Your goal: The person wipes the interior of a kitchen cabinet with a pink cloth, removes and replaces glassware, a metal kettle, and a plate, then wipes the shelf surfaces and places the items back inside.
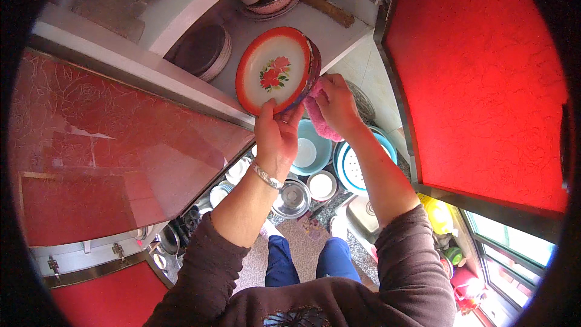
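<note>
My left hand point(279, 134) grips a stack of round enamel plates from below, thumb on the face of the top one. That top plate point(282, 70) is white with a red-orange rim and painted red flowers. At the stack's right edge, my right hand point(337, 104) holds a pink cloth point(320, 118) against the rims. The stack is tilted in front of an open wall cabinet, over its lower shelf point(338, 38). How many plates are under the top one cannot be told.
Dark plates point(202, 50) and a pink-edged bowl point(277, 2) stand in the cabinet. A red cabinet door point(476, 86) hangs open at right. Below are a light-blue basin point(317, 145), a blue-rimmed colander point(352, 168), a steel bowl point(292, 198) and a sink point(363, 213).
</note>
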`<state>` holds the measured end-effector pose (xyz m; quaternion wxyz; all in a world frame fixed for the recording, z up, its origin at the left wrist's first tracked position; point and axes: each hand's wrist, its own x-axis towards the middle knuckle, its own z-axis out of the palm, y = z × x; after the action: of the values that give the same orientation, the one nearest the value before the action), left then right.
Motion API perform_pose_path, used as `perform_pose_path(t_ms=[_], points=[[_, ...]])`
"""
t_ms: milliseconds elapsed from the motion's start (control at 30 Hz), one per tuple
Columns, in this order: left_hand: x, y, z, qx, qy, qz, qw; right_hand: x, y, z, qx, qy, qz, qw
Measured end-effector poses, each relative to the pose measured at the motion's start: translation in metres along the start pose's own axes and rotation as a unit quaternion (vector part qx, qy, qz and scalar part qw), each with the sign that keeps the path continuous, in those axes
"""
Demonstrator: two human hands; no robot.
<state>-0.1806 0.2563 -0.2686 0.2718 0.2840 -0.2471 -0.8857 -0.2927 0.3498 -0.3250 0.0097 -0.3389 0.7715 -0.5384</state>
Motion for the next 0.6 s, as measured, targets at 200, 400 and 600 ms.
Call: perform_pose_path(t_ms=[200,400,600], points=[[0.018,-0.004,-0.011,0.008,0.009,0.004,1.0,-0.019,-0.005,-0.01,-0.031,-0.079,0.085,0.993],[0.027,-0.011,-0.009,0.004,0.041,0.022,0.999,-0.038,-0.001,-0.023,-0.065,-0.082,0.119,0.987],[0.036,-0.009,-0.012,0.02,0.036,0.05,0.998,0.005,-0.01,-0.027,-0.07,0.053,0.065,0.994]])
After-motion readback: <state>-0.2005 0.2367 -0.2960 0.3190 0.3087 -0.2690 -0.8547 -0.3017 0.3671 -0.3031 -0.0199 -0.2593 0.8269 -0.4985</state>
